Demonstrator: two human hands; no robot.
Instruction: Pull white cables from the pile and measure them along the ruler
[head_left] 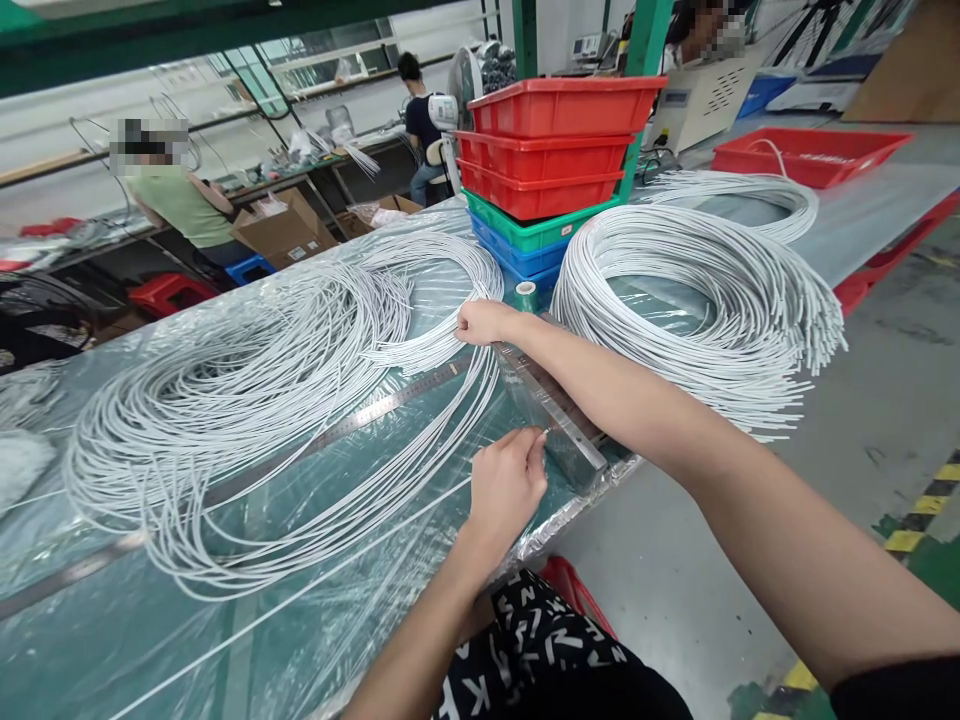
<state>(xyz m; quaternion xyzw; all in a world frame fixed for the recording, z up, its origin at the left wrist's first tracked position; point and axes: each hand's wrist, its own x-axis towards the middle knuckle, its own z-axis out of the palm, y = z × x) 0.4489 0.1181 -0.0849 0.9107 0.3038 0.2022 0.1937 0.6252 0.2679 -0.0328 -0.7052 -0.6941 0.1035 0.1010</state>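
Worktop [300,660] is green, covered in creased clear film [536,535] folded over its near edge. A steel ruler [382,408] runs lengthwise, partly under a large cable coil [247,390]. A metal block [555,420] sits by the near edge. Stacked trays [555,105], red above green and blue, stand toward the far edge; another coil [675,260] lies beside them. Past the far edge, a co-worker in green [180,210] sits near a bench. Grey floor [697,590] borders the near edge.

The left hand [510,480] pinches a white cable [300,600] beside the block, thumb and fingertips pressed together. The right hand [484,322] is curled at the block's far end, against looped strands; whether it grips any cannot be told.

The white cable and the ruler are cut off at left. The right wrist obscures part of the block. A person at top right is cropped and pixelated.
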